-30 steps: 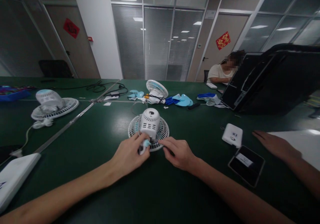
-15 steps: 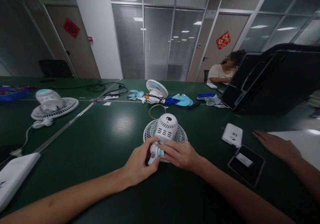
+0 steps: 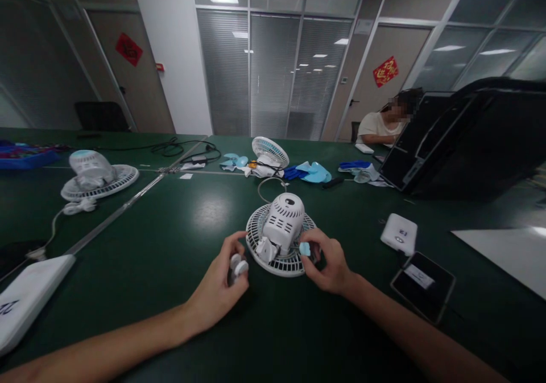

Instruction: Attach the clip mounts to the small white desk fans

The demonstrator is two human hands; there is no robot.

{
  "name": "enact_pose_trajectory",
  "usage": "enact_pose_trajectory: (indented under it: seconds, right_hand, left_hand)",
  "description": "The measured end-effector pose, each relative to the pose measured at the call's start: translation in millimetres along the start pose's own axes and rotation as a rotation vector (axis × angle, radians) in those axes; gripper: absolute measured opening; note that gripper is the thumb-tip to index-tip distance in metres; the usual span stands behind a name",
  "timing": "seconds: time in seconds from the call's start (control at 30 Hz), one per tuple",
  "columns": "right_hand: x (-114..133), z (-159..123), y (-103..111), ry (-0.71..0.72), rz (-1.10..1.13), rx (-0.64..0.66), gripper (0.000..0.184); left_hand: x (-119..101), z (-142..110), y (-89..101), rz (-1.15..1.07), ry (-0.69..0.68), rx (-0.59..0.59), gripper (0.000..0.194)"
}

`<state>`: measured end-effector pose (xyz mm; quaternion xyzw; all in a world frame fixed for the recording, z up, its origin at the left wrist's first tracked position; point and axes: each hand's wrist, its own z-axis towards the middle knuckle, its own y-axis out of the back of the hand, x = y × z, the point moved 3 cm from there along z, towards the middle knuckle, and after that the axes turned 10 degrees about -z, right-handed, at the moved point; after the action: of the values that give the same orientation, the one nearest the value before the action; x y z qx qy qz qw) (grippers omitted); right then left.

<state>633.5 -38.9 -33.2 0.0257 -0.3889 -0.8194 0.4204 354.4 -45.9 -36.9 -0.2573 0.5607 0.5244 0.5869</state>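
Observation:
A small white desk fan (image 3: 280,230) lies grille-down on the green table (image 3: 179,223), its motor housing pointing up. Just left of the fan, my left hand (image 3: 222,283) is closed around a small white part (image 3: 238,266). My right hand (image 3: 327,260) pinches a small light-blue part (image 3: 304,248) against the fan's right rim.
Another white fan (image 3: 96,173) lies far left, and a third fan (image 3: 268,154) with blue blades (image 3: 314,172) sits behind. A white power bank (image 3: 398,234) and a black phone (image 3: 422,284) lie to the right. A black case (image 3: 464,138) stands at the right; a seated person (image 3: 386,122) is beyond it. A white box (image 3: 25,297) sits near left.
The fan slid right from the centre. My hands, joined at its base, have pulled apart, each holding a small piece. Another person's hand at the right has left the view.

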Motion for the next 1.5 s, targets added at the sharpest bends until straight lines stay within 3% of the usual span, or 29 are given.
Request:
enact_pose_trajectory:
  seconds: [0.1,0.2,0.33,0.43,0.53,0.7,0.83,1.1,1.27,1.5]
  right_hand:
    - [4.7,0.9,-2.6,0.035,-0.012,0.021,0.028]
    - [5.4,-0.8,-1.2,0.037,-0.021,0.005,0.03]
    - [8.5,-4.8,-0.2,0.091,-0.043,-0.012,0.034]
    - [16.1,-4.2,-2.0,0.157,-0.039,0.006,0.038]
    - [23.3,-1.2,-4.7,0.168,-0.055,0.032,0.037]
    - [27.8,0.7,-6.6,0.12,-0.169,0.011,0.028]
    - [28.0,0.2,-8.9,0.106,-0.239,0.04,0.028]
    - [25.3,6.1,-13.9,0.108,-0.29,0.093,0.03]
    - [34.6,12.7,-20.1,0.164,-0.182,0.038,0.029]
    - [44.3,16.9,-19.4,0.033,-0.172,0.0,0.027]
  left_hand:
    - [16.0,11.9,22.6,0.019,0.084,-0.099,0.051]
    - [23.4,23.1,28.3,-0.104,0.14,-0.054,0.044]
    - [8.2,17.2,13.9,-0.17,0.146,0.072,0.034]
    - [-8.3,7.7,3.1,-0.166,0.124,0.094,0.035]
    - [-14.4,5.0,-4.4,-0.216,0.151,0.044,0.04]
    - [-9.2,13.6,-21.0,-0.353,0.309,-0.053,0.043]
    - [-9.1,23.9,-30.7,-0.43,0.309,-0.125,0.042]
    - [-3.1,11.1,-33.4,-0.666,0.261,-0.105,0.047]
    - [0.7,5.6,-34.2,-0.726,0.27,-0.097,0.047]
    - [-0.2,7.5,-27.5,-0.676,0.269,-0.148,0.045]
